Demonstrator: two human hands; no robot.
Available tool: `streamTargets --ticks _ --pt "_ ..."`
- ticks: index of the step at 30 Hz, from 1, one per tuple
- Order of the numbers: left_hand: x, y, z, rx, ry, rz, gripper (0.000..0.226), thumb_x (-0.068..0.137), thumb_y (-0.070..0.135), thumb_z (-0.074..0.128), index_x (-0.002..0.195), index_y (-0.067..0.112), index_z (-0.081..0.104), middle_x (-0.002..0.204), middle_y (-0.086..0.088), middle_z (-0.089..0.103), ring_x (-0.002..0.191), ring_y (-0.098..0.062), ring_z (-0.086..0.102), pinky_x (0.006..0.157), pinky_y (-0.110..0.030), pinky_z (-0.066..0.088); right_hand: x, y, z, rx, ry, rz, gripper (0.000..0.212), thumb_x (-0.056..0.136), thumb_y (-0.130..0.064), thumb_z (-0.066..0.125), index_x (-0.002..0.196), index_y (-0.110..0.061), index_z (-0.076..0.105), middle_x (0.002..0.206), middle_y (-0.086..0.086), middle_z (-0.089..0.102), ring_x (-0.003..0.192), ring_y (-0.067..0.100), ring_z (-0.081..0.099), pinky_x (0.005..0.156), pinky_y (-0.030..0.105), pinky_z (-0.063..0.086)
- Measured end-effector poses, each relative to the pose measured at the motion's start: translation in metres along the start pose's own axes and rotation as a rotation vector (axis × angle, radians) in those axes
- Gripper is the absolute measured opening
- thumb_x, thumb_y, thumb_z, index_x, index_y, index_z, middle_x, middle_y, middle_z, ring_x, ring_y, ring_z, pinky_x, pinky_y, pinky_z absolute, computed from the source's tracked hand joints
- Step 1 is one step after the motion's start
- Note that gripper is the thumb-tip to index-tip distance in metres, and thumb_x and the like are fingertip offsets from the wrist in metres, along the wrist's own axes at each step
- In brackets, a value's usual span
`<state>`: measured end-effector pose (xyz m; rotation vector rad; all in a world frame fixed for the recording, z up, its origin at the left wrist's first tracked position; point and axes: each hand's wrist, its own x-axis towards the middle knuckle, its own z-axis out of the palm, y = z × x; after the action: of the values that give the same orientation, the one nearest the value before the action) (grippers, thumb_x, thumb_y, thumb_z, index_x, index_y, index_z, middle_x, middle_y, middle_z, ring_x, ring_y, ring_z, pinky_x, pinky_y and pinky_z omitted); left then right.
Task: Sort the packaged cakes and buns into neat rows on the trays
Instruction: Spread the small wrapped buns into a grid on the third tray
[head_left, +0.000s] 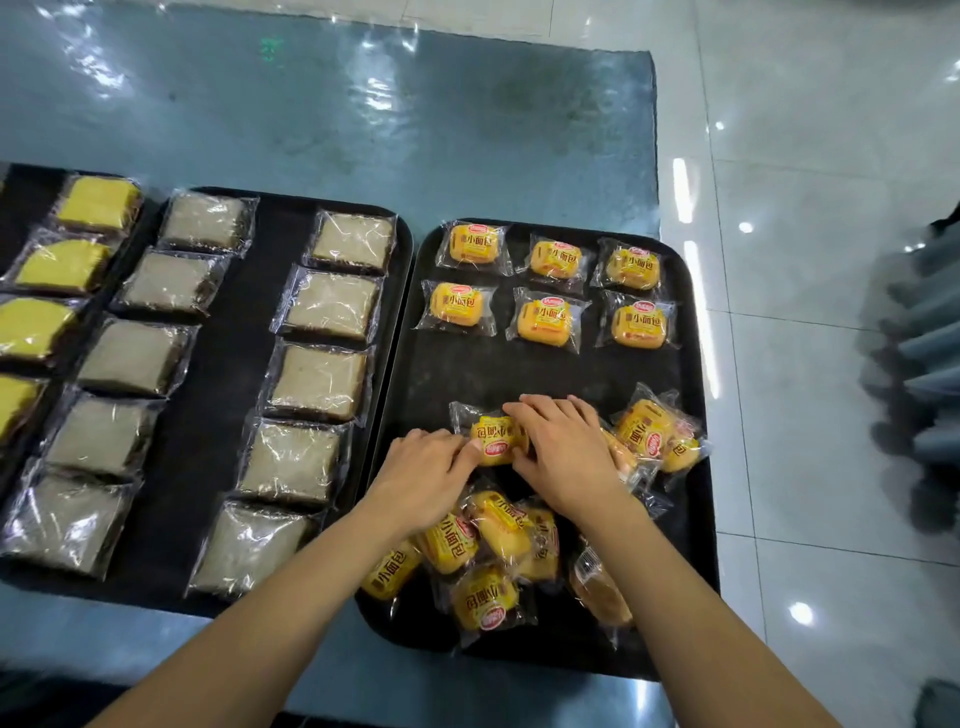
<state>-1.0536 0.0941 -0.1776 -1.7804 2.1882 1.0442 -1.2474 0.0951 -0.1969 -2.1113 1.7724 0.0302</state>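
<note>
While both hands' grip pinches it, one bun (496, 439) lies between left hand (428, 475) — right hand (563, 452).

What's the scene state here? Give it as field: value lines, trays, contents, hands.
right tray: six buns in two neat rows of three at the far end; loose pile of buns at the near end
middle tray: two columns of grey-brown cakes, five each
left tray: column of yellow cakes, partly out of frame
left hand: on a bun, label upside down
right hand: on the same bun
grip: both hands touch it; closed grasp unclear
table: glossy blue-green top
</note>
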Motion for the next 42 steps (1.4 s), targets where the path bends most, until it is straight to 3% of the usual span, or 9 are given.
streamTargets --ticks 3,7,9,12,15,18,26,36,42 --pt "0.011 0.002 -0.007 0.000 0.032 -0.008 0.053 0.105 0.051 0.021 0.135 0.025 0.057 0.134 0.004 0.056 0.127 -0.026 0.046 0.108 -0.045 0.032 -0.001 -0.006 0.003 -0.110 0.052 0.128 0.046 0.094 -0.055 0.057 0.129 -0.025 0.060 0.127 -0.003 0.061 0.121 0.024 0.053 0.108 0.045 0.033" --pt "0.032 0.005 -0.016 0.054 -0.038 -0.009 0.053 0.105 0.054 0.016 0.154 0.040 0.031 0.167 0.011 0.012 0.151 -0.025 0.013 0.120 -0.050 0.013 -0.002 -0.028 0.008 0.063 -0.017 0.166 0.040 0.098 -0.056 0.048 0.107 -0.021 0.064 0.107 -0.001 0.064 0.106 0.023 0.055 0.097 0.045 0.038" --pt "0.044 0.005 -0.020 0.058 -0.050 -0.004 0.050 0.106 0.053 0.017 0.154 0.045 0.028 0.168 0.009 0.005 0.153 -0.026 0.006 0.121 -0.051 0.008 0.000 -0.039 0.008 0.211 -0.060 0.081 0.030 0.100 -0.046 0.049 0.105 -0.021 0.064 0.105 -0.001 0.065 0.101 0.023 0.056 0.093 0.044 0.039" --pt "0.049 -0.001 -0.024 0.047 0.065 0.004 0.047 0.106 0.046 0.031 0.152 0.040 0.033 0.164 0.002 0.021 0.149 -0.027 0.017 0.120 -0.049 0.016 0.002 -0.033 0.006 0.171 0.065 0.024 0.021 0.099 -0.037 0.052 0.108 -0.023 0.065 0.102 -0.003 0.063 0.098 0.021 0.056 0.087 0.040 0.042" --pt "0.027 -0.011 -0.026 0.067 0.237 -0.007 0.037 0.103 0.039 0.041 0.139 0.033 0.048 0.140 0.003 0.049 0.129 -0.024 0.040 0.110 -0.043 0.031 -0.001 -0.014 0.007 0.143 0.158 -0.019 0.034 0.094 -0.035 0.058 0.128 -0.030 0.062 0.120 -0.003 0.057 0.107 0.021 0.052 0.091 0.040 0.045" --pt "-0.003 -0.016 -0.015 0.078 0.137 0.008 0.039 0.105 0.043 0.033 0.141 0.037 0.047 0.135 0.007 0.057 0.128 -0.021 0.042 0.109 -0.041 0.029 -0.006 -0.008 0.014 0.245 -0.014 -0.083 0.051 0.098 -0.031 0.057 0.148 -0.033 0.048 0.134 -0.001 0.048 0.118 0.021 0.050 0.101 0.040 0.046" --pt "0.015 -0.030 -0.005 0.031 0.076 -0.067 0.058 0.105 0.053 0.019 0.159 0.040 0.002 0.167 0.011 0.010 0.154 -0.019 0.007 0.123 -0.045 0.009 0.023 -0.040 0.011 0.477 -0.093 -0.022 0.068 0.102 -0.028 0.055 0.161 -0.022 0.022 0.155 0.002 0.030 0.131 0.023 0.049 0.106 0.034 0.046" --pt "0.041 -0.042 -0.021 0.181 0.114 -0.023 0.059 0.105 0.049 0.027 0.160 0.037 0.008 0.166 0.008 0.018 0.151 -0.025 0.017 0.120 -0.048 0.013 0.023 -0.034 -0.004 0.351 -0.044 0.015 0.068 0.098 -0.032 0.058 0.158 -0.029 0.027 0.150 0.005 0.043 0.132 0.028 0.047 0.110 0.047 0.040" --pt "0.036 -0.021 -0.028 0.186 0.200 -0.044 0.059 0.102 0.041 0.043 0.157 0.029 0.024 0.162 -0.007 0.027 0.144 -0.036 0.027 0.117 -0.052 0.023 -0.060 0.010 -0.021 0.263 0.282 0.393 0.025 0.098 -0.037 0.058 0.121 -0.028 0.055 0.114 -0.006 0.059 0.107 0.017 0.055 0.096 0.040 0.048"
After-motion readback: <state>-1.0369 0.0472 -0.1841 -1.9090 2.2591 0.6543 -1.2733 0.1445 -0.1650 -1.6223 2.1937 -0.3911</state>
